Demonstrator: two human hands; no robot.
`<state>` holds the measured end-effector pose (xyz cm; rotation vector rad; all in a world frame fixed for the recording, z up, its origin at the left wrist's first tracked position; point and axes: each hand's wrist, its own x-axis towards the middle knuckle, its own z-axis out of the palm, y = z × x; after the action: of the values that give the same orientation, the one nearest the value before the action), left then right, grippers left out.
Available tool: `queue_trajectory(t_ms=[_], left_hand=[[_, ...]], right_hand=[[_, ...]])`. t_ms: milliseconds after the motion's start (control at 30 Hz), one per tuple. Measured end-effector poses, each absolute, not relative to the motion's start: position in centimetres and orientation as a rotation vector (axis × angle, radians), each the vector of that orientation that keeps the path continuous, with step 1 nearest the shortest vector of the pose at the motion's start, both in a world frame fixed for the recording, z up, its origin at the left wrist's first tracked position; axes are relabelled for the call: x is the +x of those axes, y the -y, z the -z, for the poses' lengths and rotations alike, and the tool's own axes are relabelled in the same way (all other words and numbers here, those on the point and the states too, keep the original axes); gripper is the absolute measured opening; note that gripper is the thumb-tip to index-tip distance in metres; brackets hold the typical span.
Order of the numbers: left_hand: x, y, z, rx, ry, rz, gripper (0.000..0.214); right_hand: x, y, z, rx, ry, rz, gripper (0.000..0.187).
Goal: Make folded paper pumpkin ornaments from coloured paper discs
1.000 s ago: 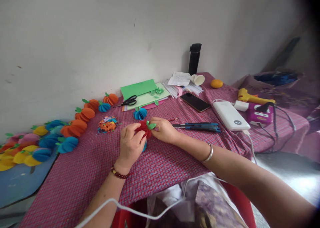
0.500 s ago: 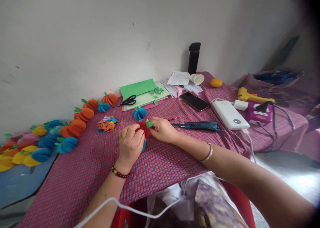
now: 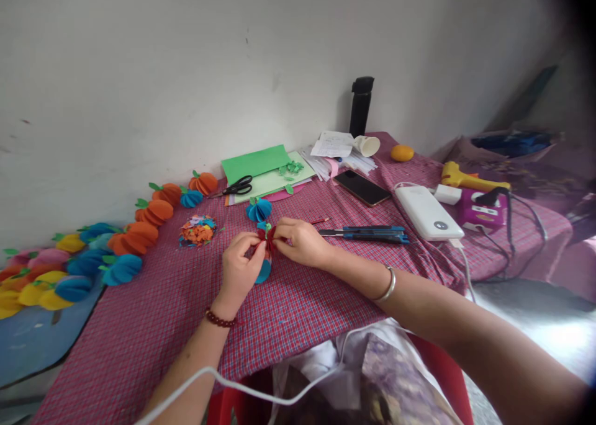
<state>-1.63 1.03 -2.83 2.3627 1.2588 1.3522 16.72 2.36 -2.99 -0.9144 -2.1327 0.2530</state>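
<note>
My left hand (image 3: 241,268) and my right hand (image 3: 300,241) meet over the red checked tablecloth (image 3: 153,313). Both pinch a small red paper fruit (image 3: 268,238) with a green leaf on top, held between the fingertips. A blue paper piece (image 3: 263,271) shows just under my left hand. Another blue paper fruit (image 3: 259,209) lies on the cloth a little beyond my hands.
Several orange, blue and yellow paper fruits (image 3: 135,237) line the left by the wall. A scrap pile (image 3: 197,231), scissors (image 3: 237,186) on green paper (image 3: 255,162), a phone (image 3: 363,188), a blue cutter (image 3: 372,232), a white power bank (image 3: 428,213), a glue gun (image 3: 465,178) and a black bottle (image 3: 361,106) lie beyond.
The red paper fruit has been squeezed narrower between both hands, and my left fingers have shifted from wrapping it to pinching it. The blue piece under my left hand shows more.
</note>
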Motion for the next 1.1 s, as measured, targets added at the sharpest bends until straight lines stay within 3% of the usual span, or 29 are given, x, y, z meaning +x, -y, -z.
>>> queue_trajectory(t_ms=[567, 1100], left_hand=[[-1.3, -0.2, 2.1, 2.166, -1.269, -1.365, 0.023], [-1.6, -1.0, 3.4, 1.415, -1.061, -1.361, 0.017]], right_hand=[[16.6, -2.2, 3.0, -0.786, 2.146, -0.292, 0.013], [16.4, -2.2, 3.1, -0.743, 1.953, -0.564, 0.013]])
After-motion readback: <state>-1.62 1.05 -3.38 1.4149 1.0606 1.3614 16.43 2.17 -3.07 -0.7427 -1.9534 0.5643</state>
